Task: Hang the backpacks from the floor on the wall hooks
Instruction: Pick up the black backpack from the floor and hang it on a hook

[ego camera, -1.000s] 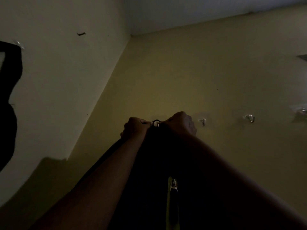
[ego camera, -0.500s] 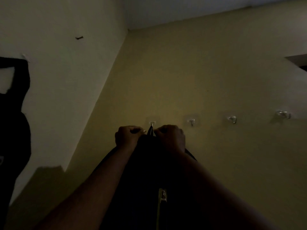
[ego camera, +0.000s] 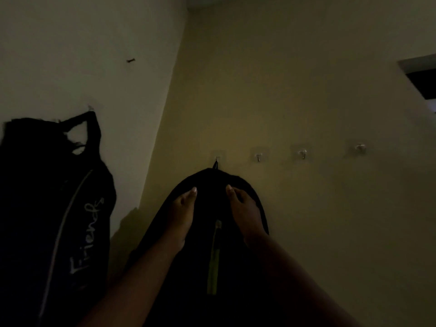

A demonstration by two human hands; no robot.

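Observation:
A black backpack [ego camera: 212,197] with a green zip pull hangs by its top loop from the leftmost clear wall hook [ego camera: 217,158] on the yellow wall. My left hand [ego camera: 182,213] lies flat on the bag's upper left side, fingers extended. Resting on its upper right side is my right hand [ego camera: 243,208], fingers spread, gripping nothing. A second black backpack [ego camera: 54,208], lettered "Friends", hangs by its strap from a hook on the white wall to the left.
Three more clear hooks run rightward along the yellow wall: one [ego camera: 259,157], another [ego camera: 302,154] and a third [ego camera: 359,148]. A nail [ego camera: 130,60] sticks out high on the white wall. A dark opening [ego camera: 422,81] sits at the right edge.
Both hands let go of the bag's top loop at the hook and slid down onto the bag's front. The view tilted down and left, showing more of the "Friends" backpack.

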